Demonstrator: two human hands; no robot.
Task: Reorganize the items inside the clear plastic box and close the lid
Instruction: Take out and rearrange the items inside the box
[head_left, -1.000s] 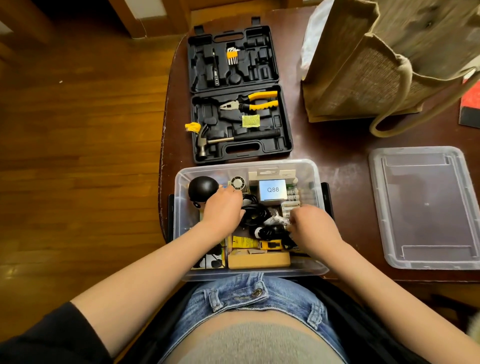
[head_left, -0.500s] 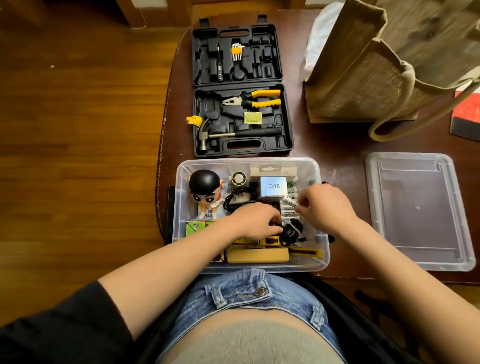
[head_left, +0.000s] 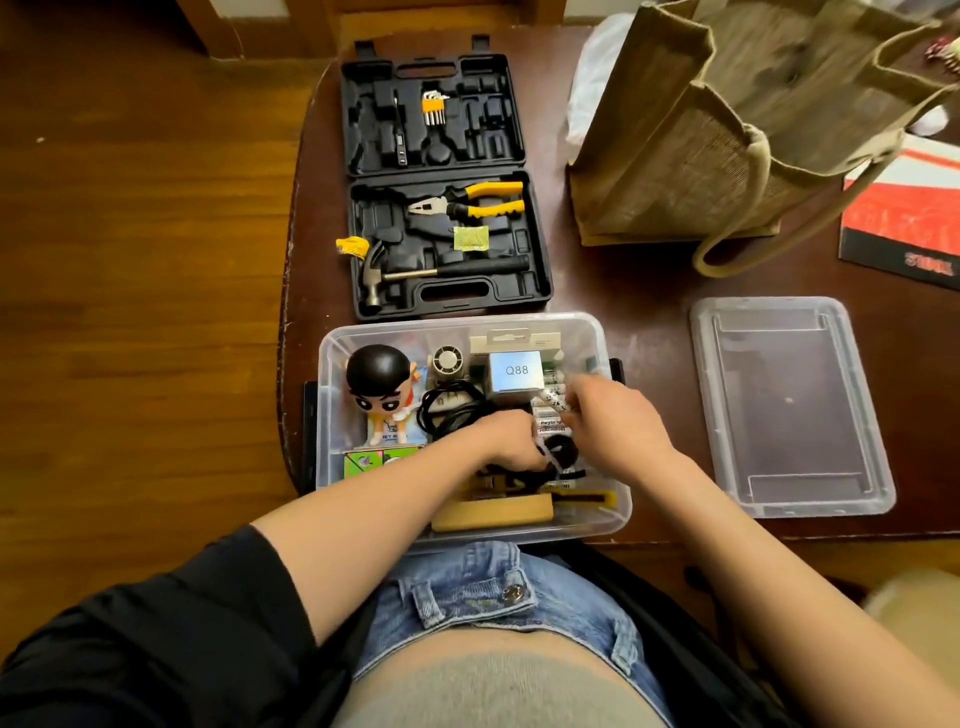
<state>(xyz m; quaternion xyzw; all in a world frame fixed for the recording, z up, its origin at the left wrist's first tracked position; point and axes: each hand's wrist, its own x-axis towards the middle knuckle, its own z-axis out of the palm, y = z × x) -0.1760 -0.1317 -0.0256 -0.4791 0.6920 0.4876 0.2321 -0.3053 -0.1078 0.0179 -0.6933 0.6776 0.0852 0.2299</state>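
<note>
A battery (head_left: 551, 401) is pinched between the fingertips of the right hand (head_left: 613, 423), lifted over the row of batteries (head_left: 550, 423) at the right side of the clear plastic box (head_left: 332, 415). The left hand (head_left: 511, 441) is curled down into the middle of the box, its fingers closed on a black strap-like item (head_left: 558, 452); exactly what that is cannot be told.

At the near edge of the box a tan block (head_left: 493, 512) is seen, with a yellow tool (head_left: 587, 498) beside it. Farther in, a coiled black cable (head_left: 447, 408), a big-headed figurine (head_left: 382, 387) standing at the left, a small round fan (head_left: 448, 359) and a silver carton marked Q88 (head_left: 516, 370) are packed. Against half a second ago little is changed: both hands are kept in nearly the same places, the right one drawn slightly nearer the batteries.

The lid (head_left: 789, 405) is laid flat to the right, apart from the box, on the dark wooden table (head_left: 639, 291). Beyond, an open black tool case (head_left: 441, 182) with hammer (head_left: 431, 273) and pliers (head_left: 467, 202) is set out, a burlap bag (head_left: 701, 135) to its right, and wooden flooring (head_left: 140, 260) is seen at the left.
</note>
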